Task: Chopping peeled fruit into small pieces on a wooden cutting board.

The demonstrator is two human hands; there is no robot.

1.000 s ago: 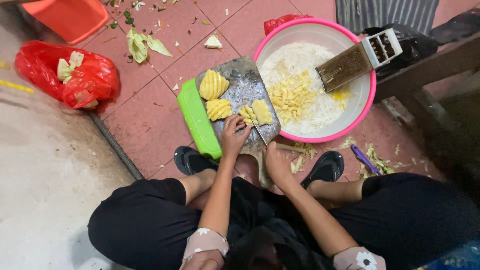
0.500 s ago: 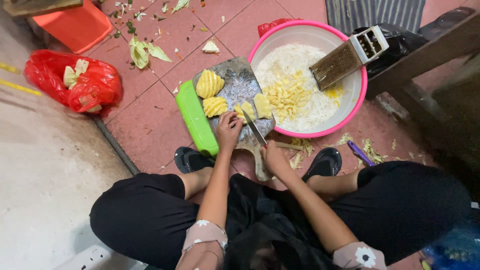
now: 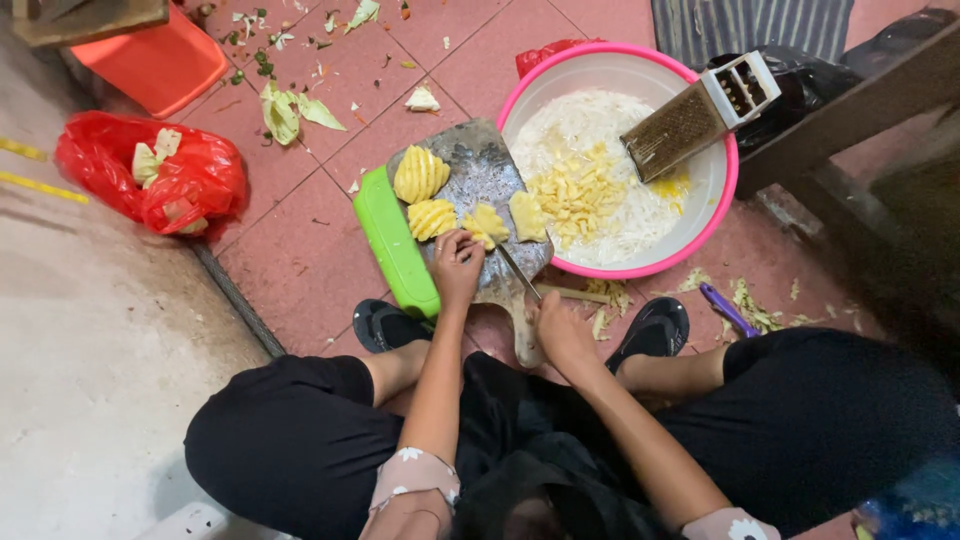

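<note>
I squat over a grey wooden cutting board (image 3: 484,175) on the floor. My left hand (image 3: 458,266) presses a yellow pineapple piece (image 3: 487,226) onto the board. Gripped in my right hand (image 3: 562,331), a knife (image 3: 519,271) points its blade up toward that piece. Two larger scored pineapple chunks (image 3: 421,175) (image 3: 432,219) lie on the board's left part, and another slice (image 3: 527,216) rests at its right edge. A pink-rimmed white basin (image 3: 712,215) to the right holds shredded white strips and chopped pineapple (image 3: 577,195), with a metal box grater (image 3: 696,116) leaning in it.
A green board (image 3: 394,246) lies under the cutting board's left side. A red plastic bag of scraps (image 3: 158,175) sits at left, an orange bin (image 3: 160,62) above it. Leaf scraps (image 3: 291,110) litter the red tiles. A purple peeler (image 3: 729,309) lies near my right foot.
The view has shifted slightly. My hands stay at the board's near edge; the knife blade has moved a little against the pineapple piece.
</note>
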